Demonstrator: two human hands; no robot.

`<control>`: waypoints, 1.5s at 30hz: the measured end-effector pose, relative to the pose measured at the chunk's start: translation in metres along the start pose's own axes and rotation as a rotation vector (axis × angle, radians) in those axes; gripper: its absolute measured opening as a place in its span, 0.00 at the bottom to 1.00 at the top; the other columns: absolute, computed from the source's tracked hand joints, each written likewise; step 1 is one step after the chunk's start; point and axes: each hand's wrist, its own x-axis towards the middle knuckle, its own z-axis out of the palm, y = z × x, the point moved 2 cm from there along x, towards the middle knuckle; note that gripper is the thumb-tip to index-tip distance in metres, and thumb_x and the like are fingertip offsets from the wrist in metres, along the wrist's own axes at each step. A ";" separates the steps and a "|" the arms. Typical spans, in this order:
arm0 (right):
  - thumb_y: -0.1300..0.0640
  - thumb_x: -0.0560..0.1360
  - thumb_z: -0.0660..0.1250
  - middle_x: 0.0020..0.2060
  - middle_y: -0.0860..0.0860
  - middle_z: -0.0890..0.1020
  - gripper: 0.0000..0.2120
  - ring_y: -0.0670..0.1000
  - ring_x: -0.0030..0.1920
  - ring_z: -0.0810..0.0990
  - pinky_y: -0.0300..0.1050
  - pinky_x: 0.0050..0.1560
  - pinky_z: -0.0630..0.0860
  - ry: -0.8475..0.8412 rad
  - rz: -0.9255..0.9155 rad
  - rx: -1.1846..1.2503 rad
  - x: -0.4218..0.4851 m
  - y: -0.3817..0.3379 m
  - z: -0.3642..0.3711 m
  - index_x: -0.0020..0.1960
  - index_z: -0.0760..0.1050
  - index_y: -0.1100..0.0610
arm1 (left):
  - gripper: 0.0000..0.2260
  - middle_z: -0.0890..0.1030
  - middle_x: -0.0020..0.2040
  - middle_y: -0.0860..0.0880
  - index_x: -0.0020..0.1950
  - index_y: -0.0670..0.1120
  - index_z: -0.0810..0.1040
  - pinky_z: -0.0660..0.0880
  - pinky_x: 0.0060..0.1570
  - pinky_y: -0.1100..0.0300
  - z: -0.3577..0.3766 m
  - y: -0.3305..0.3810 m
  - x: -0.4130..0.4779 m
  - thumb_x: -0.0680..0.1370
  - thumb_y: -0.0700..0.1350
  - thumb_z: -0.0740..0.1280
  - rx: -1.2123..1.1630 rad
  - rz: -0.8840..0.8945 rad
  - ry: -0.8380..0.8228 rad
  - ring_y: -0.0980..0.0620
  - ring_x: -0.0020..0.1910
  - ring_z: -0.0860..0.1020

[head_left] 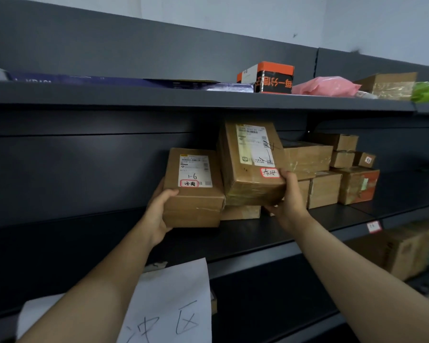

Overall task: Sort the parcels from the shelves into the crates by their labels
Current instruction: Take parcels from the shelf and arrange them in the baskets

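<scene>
Dark metal shelving ahead: our left hand grips the 济南-labelled box, our right hand the tilted 泰安-labelled box; either one-handed hold could slip.

Dim picture, the dark shelving swallowing light; a soft pale glare glows on its back panel (mid-left). Shelf lines bow at the edges, and the far-right parcels blur soft.

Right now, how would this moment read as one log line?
left hand: grips smaller box | right hand: grips taller box | both at middle shelf
</scene>
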 end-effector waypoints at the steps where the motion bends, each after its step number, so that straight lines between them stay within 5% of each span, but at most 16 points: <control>1: 0.46 0.78 0.61 0.53 0.53 0.81 0.11 0.54 0.56 0.78 0.53 0.56 0.77 -0.010 -0.002 -0.005 -0.004 -0.003 -0.002 0.56 0.75 0.50 | 0.20 0.79 0.56 0.47 0.67 0.56 0.70 0.75 0.45 0.52 0.003 0.001 -0.005 0.75 0.50 0.66 -0.016 0.021 0.023 0.47 0.54 0.77; 10: 0.44 0.78 0.62 0.54 0.53 0.82 0.13 0.54 0.55 0.80 0.54 0.52 0.79 0.049 0.069 0.073 -0.071 -0.048 -0.086 0.58 0.73 0.49 | 0.17 0.81 0.55 0.46 0.62 0.52 0.75 0.77 0.48 0.51 0.078 -0.023 -0.080 0.76 0.55 0.63 -0.085 0.171 0.117 0.47 0.53 0.79; 18: 0.43 0.75 0.64 0.52 0.50 0.81 0.16 0.51 0.52 0.79 0.48 0.42 0.77 0.383 0.045 0.001 -0.148 -0.110 -0.263 0.59 0.72 0.48 | 0.12 0.81 0.55 0.47 0.51 0.54 0.80 0.73 0.58 0.44 0.224 -0.100 -0.155 0.69 0.55 0.65 -0.086 0.151 0.059 0.44 0.58 0.78; 22: 0.45 0.76 0.63 0.50 0.51 0.82 0.09 0.52 0.50 0.79 0.50 0.48 0.77 0.519 0.038 -0.055 -0.182 -0.141 -0.362 0.51 0.74 0.49 | 0.08 0.81 0.50 0.46 0.49 0.52 0.79 0.75 0.50 0.50 0.316 -0.152 -0.180 0.74 0.52 0.64 -0.046 0.021 -0.075 0.46 0.49 0.79; 27: 0.46 0.76 0.64 0.49 0.54 0.82 0.14 0.56 0.50 0.81 0.55 0.53 0.78 0.718 0.038 -0.159 -0.212 -0.160 -0.474 0.57 0.76 0.52 | 0.13 0.82 0.41 0.48 0.55 0.51 0.79 0.75 0.36 0.59 0.426 -0.230 -0.200 0.75 0.54 0.64 0.048 -0.317 -0.374 0.49 0.38 0.79; 34: 0.47 0.75 0.65 0.47 0.55 0.82 0.10 0.56 0.46 0.81 0.51 0.44 0.78 0.972 0.095 -0.162 -0.224 -0.170 -0.609 0.50 0.77 0.53 | 0.12 0.79 0.44 0.46 0.48 0.52 0.75 0.72 0.50 0.51 0.549 -0.339 -0.189 0.72 0.58 0.67 0.270 -0.639 -0.610 0.47 0.46 0.76; 37: 0.47 0.74 0.66 0.44 0.54 0.82 0.11 0.55 0.43 0.81 0.47 0.39 0.77 1.062 0.143 -0.203 -0.217 -0.165 -0.656 0.50 0.77 0.54 | 0.11 0.78 0.43 0.46 0.47 0.51 0.74 0.70 0.47 0.53 0.594 -0.387 -0.173 0.73 0.57 0.66 0.336 -0.715 -0.645 0.48 0.44 0.76; 42: 0.41 0.66 0.71 0.51 0.55 0.84 0.23 0.58 0.50 0.83 0.59 0.53 0.80 1.215 0.229 -0.217 -0.216 -0.137 -0.731 0.55 0.78 0.53 | 0.14 0.78 0.46 0.46 0.51 0.49 0.74 0.71 0.41 0.55 0.653 -0.461 -0.160 0.72 0.57 0.67 0.473 -0.818 -0.730 0.48 0.44 0.76; 45: 0.42 0.70 0.70 0.49 0.54 0.83 0.19 0.56 0.49 0.82 0.51 0.47 0.80 1.293 0.287 -0.169 -0.228 -0.114 -0.767 0.54 0.78 0.53 | 0.16 0.78 0.48 0.46 0.56 0.51 0.74 0.70 0.38 0.56 0.678 -0.504 -0.161 0.73 0.56 0.66 0.555 -0.837 -0.775 0.48 0.45 0.76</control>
